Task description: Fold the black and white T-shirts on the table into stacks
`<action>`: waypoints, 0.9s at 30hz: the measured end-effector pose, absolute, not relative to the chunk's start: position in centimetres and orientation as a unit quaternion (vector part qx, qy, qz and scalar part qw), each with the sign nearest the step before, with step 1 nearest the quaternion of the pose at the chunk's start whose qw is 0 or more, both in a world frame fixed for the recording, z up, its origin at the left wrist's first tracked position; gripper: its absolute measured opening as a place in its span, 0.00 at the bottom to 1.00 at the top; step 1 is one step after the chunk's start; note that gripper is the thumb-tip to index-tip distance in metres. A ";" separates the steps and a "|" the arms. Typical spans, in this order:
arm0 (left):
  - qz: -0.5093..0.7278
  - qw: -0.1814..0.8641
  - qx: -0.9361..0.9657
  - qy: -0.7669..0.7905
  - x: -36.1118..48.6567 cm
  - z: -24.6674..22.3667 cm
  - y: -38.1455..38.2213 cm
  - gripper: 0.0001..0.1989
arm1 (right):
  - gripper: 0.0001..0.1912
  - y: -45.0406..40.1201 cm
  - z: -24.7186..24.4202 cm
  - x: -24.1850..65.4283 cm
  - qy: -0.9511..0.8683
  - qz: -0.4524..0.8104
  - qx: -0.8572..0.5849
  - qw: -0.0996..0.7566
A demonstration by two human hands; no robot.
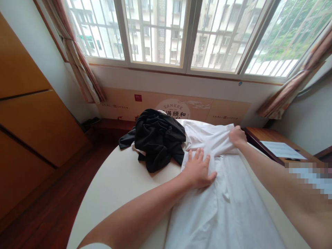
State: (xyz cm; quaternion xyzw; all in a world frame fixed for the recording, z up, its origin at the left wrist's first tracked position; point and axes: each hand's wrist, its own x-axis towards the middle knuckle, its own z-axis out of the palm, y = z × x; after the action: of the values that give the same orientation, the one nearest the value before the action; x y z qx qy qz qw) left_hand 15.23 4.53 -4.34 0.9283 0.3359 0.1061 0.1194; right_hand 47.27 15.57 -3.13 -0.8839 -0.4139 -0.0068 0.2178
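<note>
White cloth, a garment (233, 193), lies on the table (124, 183) directly beneath the left hand (199, 167) and runs from there toward five o'clock. That hand presses flat, fingers fanned and thumb out. At its two o'clock, the right hand (238, 136), fingers curled closed, grips the garment's edge. Bunched black fabric (160, 138) sits at ten o'clock. At twelve, beyond the table, a beige panel (197, 105) carries what reads as "ZANKEE" above "满颐和"; its smaller script is illegible, as is the paper's (281, 149) near three o'clock.
</note>
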 end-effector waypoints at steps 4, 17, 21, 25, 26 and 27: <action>0.109 0.097 0.868 0.475 15.7 -3.9 4.6 0.49 | 0.20 14.8 -3.6 47.2 -0.397 0.008 -0.903 0.166; 0.103 0.131 0.877 0.450 16.1 -4.2 3.7 0.46 | 0.32 20.4 -5.1 33.6 -0.709 0.024 -0.697 0.105; 0.087 0.160 0.851 0.493 16.4 -3.8 2.8 0.49 | 0.33 22.5 -6.4 31.9 -0.697 0.053 -0.710 0.086; 0.092 0.181 0.842 0.500 16.4 -3.8 1.7 0.50 | 0.34 23.6 -6.3 32.2 -0.674 0.064 -0.732 0.083; 0.094 0.184 0.848 0.488 16.3 -3.9 1.4 0.50 | 0.34 23.8 -6.2 32.3 -0.671 0.066 -0.734 0.083; 0.096 0.184 0.861 0.464 16.2 -4.1 1.2 0.50 | 0.34 24.0 -6.1 32.4 -0.669 0.067 -0.735 0.083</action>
State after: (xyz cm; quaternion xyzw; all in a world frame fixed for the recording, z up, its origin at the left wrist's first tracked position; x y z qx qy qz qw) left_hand 16.23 1.16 -4.07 0.8613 0.4638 0.0960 0.1839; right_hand 32.40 23.99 -6.07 -0.7354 -0.6691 0.0672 0.0830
